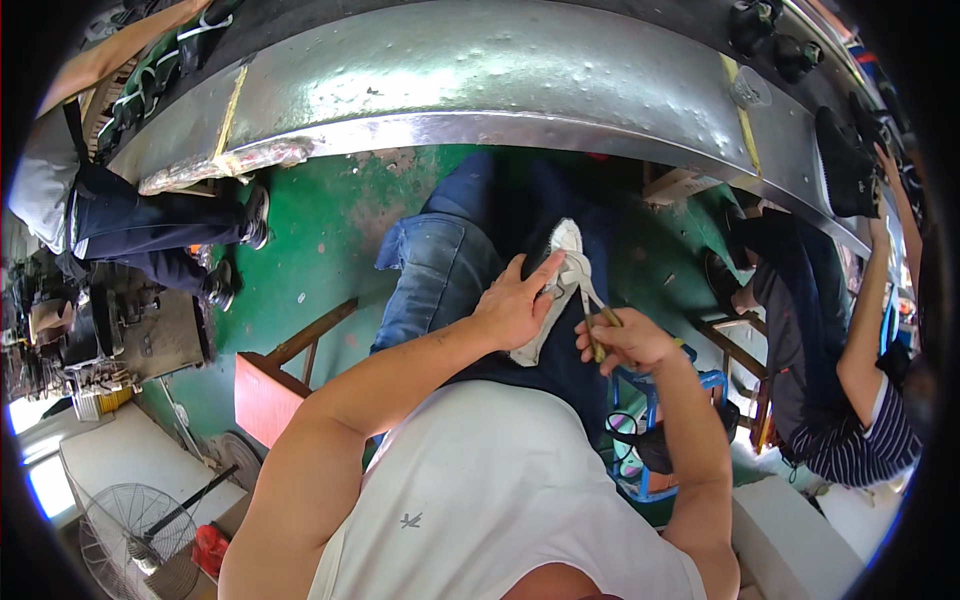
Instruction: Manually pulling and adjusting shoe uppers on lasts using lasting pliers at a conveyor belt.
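Observation:
Across my lap lies a shoe (532,348), dark along its side, with its whitish underside turned up. My left hand (515,303) grips it around the middle, thumb and fingers pressed on its edges. In my right hand (638,340) is a pair of pliers (588,292) with metal jaws and yellowish handle grips. Its head rests against the shoe's underside, just beside my left fingertips. Whether the jaws pinch any material is too small to make out. My right fingers are curled around the handles.
A long metal bench (480,75) runs ahead, with a clear cup (750,88) on it. Co-workers sit at right, one hand by a black shoe (845,165), and stand at left. A reddish stool (268,398), a fan (140,545) and a blue-framed stool (650,400) surround me.

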{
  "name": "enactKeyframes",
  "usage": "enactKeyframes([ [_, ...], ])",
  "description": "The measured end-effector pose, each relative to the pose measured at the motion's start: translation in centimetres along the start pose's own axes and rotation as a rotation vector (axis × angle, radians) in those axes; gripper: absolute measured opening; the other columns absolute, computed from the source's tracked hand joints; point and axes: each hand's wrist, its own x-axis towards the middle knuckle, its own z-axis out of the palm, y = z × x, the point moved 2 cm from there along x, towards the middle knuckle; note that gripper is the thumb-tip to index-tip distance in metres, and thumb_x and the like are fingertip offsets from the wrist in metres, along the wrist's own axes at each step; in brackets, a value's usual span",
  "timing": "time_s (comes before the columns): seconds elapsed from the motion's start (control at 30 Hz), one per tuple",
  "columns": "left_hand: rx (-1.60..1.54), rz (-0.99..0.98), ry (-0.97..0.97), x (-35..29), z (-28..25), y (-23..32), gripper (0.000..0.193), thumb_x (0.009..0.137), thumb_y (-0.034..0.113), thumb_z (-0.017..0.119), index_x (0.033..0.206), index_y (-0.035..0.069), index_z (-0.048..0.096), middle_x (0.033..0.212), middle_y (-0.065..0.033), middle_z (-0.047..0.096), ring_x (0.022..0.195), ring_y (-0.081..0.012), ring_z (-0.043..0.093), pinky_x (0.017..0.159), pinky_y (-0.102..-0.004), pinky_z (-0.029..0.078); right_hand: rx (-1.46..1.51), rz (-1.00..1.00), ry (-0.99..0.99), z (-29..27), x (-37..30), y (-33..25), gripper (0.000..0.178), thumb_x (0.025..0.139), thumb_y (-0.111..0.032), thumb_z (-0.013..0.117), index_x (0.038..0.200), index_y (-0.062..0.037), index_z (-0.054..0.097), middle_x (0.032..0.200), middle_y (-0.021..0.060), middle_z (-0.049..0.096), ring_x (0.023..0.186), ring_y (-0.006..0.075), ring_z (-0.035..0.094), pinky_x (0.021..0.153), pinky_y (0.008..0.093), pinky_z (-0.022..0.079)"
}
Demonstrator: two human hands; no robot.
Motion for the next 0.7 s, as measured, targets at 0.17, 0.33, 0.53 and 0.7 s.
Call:
enactKeyframes([
  [0.17,-0.001,-0.065,-0.042,0.4,-0.5,1.2,0.062,0.101,0.029,0.05,0.159,0.033,0.026,0.149,-0.0418,0.033,0.129,-0.0552,0.049,0.106,-0.0513,0.046,-0.392,-0.221,0.271,-0.1,-0.2,-3.1,0.037,0.106,-0.032,0.05,0.111,0.0022,0.061,0.088,0.0073,0.066,0.073,0.0148,0.066,0.057,0.0289,0.053],
  [0.33,0.068,-0.002,-0.111,0.4,-0.5,1.0,0.058,0.104,0.03,0.045,0.159,0.033,0.026,0.15,-0.0427,0.029,0.128,-0.0553,0.05,0.107,-0.0514,0.046,-0.707,-0.182,0.346,-0.2,1.9,-6.3,0.048,0.106,-0.038,0.044,0.087,0.0022,0.062,0.07,0.0087,0.064,0.063,0.0187,0.065,0.065,0.0341,0.052],
  [0.53,0.084,0.033,-0.155,0.1,-0.6,0.7,0.061,0.105,0.031,0.043,0.161,0.03,0.019,0.154,-0.0403,0.023,0.132,-0.0562,0.045,0.109,-0.0508,0.044,-0.781,-0.244,0.291,-0.1,1.7,-6.1,0.05,0.106,-0.04,0.044,0.086,0.0022,0.063,0.071,0.0095,0.065,0.058,0.0192,0.064,0.06,0.0347,0.052],
  [0.7,-0.052,0.037,0.027,0.4,2.1,-1.1,0.084,0.101,0.029,0.055,0.161,0.004,0.001,0.156,-0.0386,0.023,0.141,-0.0519,0.036,0.117,-0.0467,0.035,-0.65,-0.23,0.356,0.0,1.5,-4.0,0.048,0.106,-0.037,0.043,0.089,0.0028,0.062,0.074,0.0123,0.067,0.061,0.0224,0.065,0.064,0.0372,0.053],
])
